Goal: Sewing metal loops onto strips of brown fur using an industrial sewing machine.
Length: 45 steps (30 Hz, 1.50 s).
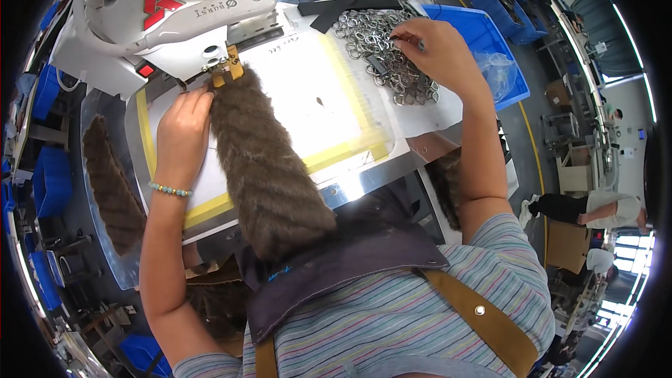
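Left hand (pixel 183 120) at the left edge of the brown fur strip (pixel 269 154), fingertips beside the yellow guide (pixel 234 64) of the sewing machine (pixel 175 10); closure of grip not discernible. Fur strip: upper end at the guide, lower end past the near edge of the desk (pixel 353 189). Right hand (pixel 441 52) over the metal ring pile (pixel 381 66), thumb and fingertips close together; clamping of any item not discernible.
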Each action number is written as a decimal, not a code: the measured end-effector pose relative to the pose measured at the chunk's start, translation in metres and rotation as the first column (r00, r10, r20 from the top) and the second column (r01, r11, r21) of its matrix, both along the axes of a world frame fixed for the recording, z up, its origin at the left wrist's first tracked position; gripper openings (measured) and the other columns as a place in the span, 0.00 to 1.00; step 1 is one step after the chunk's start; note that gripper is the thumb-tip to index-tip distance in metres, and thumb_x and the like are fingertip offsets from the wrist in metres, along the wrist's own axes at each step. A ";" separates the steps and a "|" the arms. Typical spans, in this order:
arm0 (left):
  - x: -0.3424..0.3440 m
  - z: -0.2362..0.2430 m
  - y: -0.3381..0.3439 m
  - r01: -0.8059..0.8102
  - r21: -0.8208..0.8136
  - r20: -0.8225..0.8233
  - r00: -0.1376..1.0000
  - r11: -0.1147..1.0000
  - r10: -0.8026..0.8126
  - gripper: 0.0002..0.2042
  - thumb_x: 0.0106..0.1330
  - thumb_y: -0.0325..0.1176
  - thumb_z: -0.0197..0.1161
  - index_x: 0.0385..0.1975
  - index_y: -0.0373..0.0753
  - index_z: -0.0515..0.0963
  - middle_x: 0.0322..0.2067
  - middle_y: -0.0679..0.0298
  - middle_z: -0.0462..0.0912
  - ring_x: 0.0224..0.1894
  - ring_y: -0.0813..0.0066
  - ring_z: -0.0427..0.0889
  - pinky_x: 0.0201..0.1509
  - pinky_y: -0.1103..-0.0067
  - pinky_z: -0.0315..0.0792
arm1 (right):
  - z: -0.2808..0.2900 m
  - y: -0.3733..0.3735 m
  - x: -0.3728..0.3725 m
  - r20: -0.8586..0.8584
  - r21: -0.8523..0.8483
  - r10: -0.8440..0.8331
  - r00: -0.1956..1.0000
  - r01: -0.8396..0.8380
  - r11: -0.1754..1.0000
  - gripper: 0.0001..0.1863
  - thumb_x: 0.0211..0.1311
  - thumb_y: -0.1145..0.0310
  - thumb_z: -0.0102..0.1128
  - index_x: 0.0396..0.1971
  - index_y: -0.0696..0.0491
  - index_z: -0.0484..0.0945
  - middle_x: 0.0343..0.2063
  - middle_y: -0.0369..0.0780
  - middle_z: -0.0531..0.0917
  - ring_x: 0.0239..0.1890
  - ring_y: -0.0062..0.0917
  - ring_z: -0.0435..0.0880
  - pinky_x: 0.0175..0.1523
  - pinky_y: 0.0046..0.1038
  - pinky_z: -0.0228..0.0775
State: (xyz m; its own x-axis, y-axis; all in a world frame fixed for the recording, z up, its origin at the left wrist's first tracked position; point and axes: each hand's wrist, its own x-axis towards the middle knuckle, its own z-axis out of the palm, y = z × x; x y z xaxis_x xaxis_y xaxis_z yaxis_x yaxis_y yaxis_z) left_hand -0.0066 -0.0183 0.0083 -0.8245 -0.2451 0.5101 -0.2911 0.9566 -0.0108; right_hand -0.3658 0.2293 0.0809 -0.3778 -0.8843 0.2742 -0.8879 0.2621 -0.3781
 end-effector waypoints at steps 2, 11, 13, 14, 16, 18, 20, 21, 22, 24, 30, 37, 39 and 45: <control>0.000 0.000 0.000 -0.012 -0.008 -0.022 1.000 1.000 0.011 0.11 0.64 0.21 0.65 0.46 0.32 0.84 0.49 0.55 0.88 0.49 0.57 0.87 0.53 0.66 0.81 | -0.002 -0.004 0.000 -0.197 -0.004 0.060 0.979 -0.061 0.998 0.07 0.64 0.71 0.69 0.40 0.55 0.88 0.36 0.43 0.89 0.36 0.36 0.89 0.41 0.33 0.78; 0.000 -0.001 -0.001 -0.006 0.011 -0.047 0.999 1.000 0.007 0.10 0.65 0.22 0.65 0.45 0.33 0.83 0.48 0.55 0.88 0.49 0.56 0.87 0.53 0.66 0.82 | 0.008 -0.004 -0.011 -0.189 0.074 0.039 0.981 -0.026 0.997 0.05 0.61 0.71 0.71 0.35 0.54 0.89 0.31 0.43 0.89 0.33 0.38 0.89 0.40 0.34 0.79; 0.000 -0.001 -0.001 0.009 0.020 -0.019 1.000 1.000 -0.009 0.10 0.65 0.22 0.65 0.45 0.33 0.83 0.48 0.55 0.88 0.49 0.56 0.87 0.53 0.66 0.82 | 0.004 -0.003 -0.008 -0.182 0.151 0.025 0.983 0.003 0.989 0.06 0.60 0.71 0.71 0.36 0.54 0.89 0.31 0.43 0.89 0.33 0.38 0.89 0.40 0.34 0.79; 0.000 -0.001 -0.002 -0.001 0.015 -0.046 0.999 1.000 0.002 0.10 0.65 0.22 0.65 0.45 0.33 0.83 0.48 0.55 0.88 0.49 0.56 0.87 0.53 0.66 0.82 | 0.001 -0.002 -0.005 -0.166 0.158 0.087 0.982 -0.061 0.986 0.06 0.59 0.71 0.72 0.36 0.54 0.89 0.31 0.42 0.89 0.33 0.38 0.89 0.40 0.34 0.78; 0.000 -0.001 -0.002 0.011 0.017 -0.019 1.000 1.000 -0.011 0.10 0.65 0.22 0.65 0.46 0.33 0.83 0.48 0.55 0.88 0.49 0.56 0.87 0.53 0.66 0.82 | -0.009 -0.004 0.002 -0.223 0.174 0.070 0.972 -0.031 0.984 0.07 0.58 0.71 0.72 0.36 0.53 0.89 0.31 0.42 0.89 0.34 0.37 0.89 0.40 0.34 0.79; 0.000 -0.001 -0.002 0.009 0.013 -0.018 1.000 1.000 -0.008 0.11 0.65 0.22 0.65 0.46 0.32 0.83 0.48 0.55 0.88 0.49 0.56 0.87 0.53 0.66 0.82 | -0.016 -0.006 0.008 -0.269 0.171 0.070 0.960 -0.024 0.985 0.07 0.57 0.71 0.73 0.36 0.53 0.89 0.31 0.41 0.90 0.34 0.37 0.89 0.40 0.33 0.79; 0.000 -0.001 -0.001 0.000 0.004 -0.043 0.999 1.000 0.000 0.10 0.65 0.22 0.66 0.46 0.32 0.84 0.48 0.55 0.88 0.49 0.56 0.86 0.53 0.65 0.81 | -0.018 -0.007 0.009 -0.296 0.143 0.042 0.954 0.001 0.990 0.07 0.57 0.71 0.73 0.35 0.53 0.89 0.30 0.40 0.90 0.34 0.36 0.90 0.40 0.32 0.80; 0.001 -0.001 -0.001 0.005 0.007 -0.017 1.000 1.000 -0.005 0.10 0.65 0.22 0.66 0.46 0.32 0.84 0.48 0.55 0.88 0.49 0.56 0.86 0.53 0.65 0.81 | -0.016 -0.007 0.009 -0.302 0.145 0.022 0.953 0.023 0.989 0.07 0.57 0.71 0.73 0.35 0.53 0.89 0.30 0.40 0.90 0.34 0.36 0.90 0.40 0.32 0.80; 0.001 0.000 0.000 0.004 0.008 -0.011 1.000 1.000 -0.004 0.10 0.65 0.22 0.66 0.45 0.33 0.84 0.49 0.55 0.88 0.49 0.56 0.86 0.53 0.66 0.81 | -0.012 -0.007 0.007 -0.254 0.161 -0.017 0.967 0.060 0.985 0.07 0.56 0.71 0.74 0.35 0.53 0.88 0.30 0.41 0.90 0.33 0.35 0.91 0.40 0.32 0.80; 0.001 0.003 0.001 -0.001 0.006 -0.007 1.000 1.000 0.001 0.10 0.65 0.23 0.66 0.45 0.33 0.84 0.49 0.55 0.88 0.49 0.56 0.86 0.53 0.66 0.81 | -0.004 -0.007 0.001 -0.209 0.176 -0.056 0.976 0.093 0.980 0.07 0.56 0.71 0.74 0.35 0.53 0.88 0.29 0.41 0.91 0.33 0.35 0.91 0.40 0.31 0.80; 0.001 0.023 0.009 -0.009 0.037 -0.051 0.999 0.999 0.011 0.07 0.68 0.25 0.67 0.43 0.33 0.84 0.47 0.57 0.89 0.47 0.56 0.87 0.52 0.67 0.81 | 0.004 -0.017 -0.021 -0.037 0.063 0.083 0.996 -0.081 0.995 0.07 0.58 0.75 0.74 0.36 0.58 0.87 0.30 0.44 0.91 0.35 0.31 0.92 0.41 0.30 0.80; -0.005 0.051 0.041 0.194 0.445 -0.196 0.974 0.874 -0.116 0.05 0.67 0.26 0.70 0.40 0.33 0.85 0.40 0.55 0.90 0.42 0.58 0.89 0.46 0.69 0.82 | 0.006 -0.018 -0.040 -0.005 0.144 0.041 0.999 -0.040 0.989 0.10 0.60 0.77 0.73 0.42 0.59 0.87 0.30 0.43 0.90 0.33 0.25 0.89 0.42 0.29 0.80; -0.005 0.055 0.052 0.235 0.667 -0.234 0.967 0.707 -0.100 0.06 0.69 0.26 0.69 0.41 0.32 0.87 0.37 0.57 0.91 0.39 0.70 0.90 0.43 0.76 0.82 | 0.016 -0.023 -0.032 0.006 0.097 -0.019 1.000 0.018 0.995 0.10 0.62 0.76 0.73 0.43 0.58 0.87 0.31 0.40 0.90 0.33 0.21 0.88 0.41 0.25 0.79; -0.027 0.037 0.063 0.325 0.928 -0.340 0.939 0.179 0.055 0.09 0.74 0.28 0.70 0.48 0.31 0.87 0.41 0.64 0.91 0.43 0.82 0.88 0.49 0.82 0.82 | 0.034 -0.067 0.039 0.504 -0.069 0.364 0.783 -0.383 0.921 0.10 0.65 0.70 0.75 0.43 0.57 0.89 0.32 0.34 0.91 0.35 0.13 0.86 0.40 0.20 0.77</control>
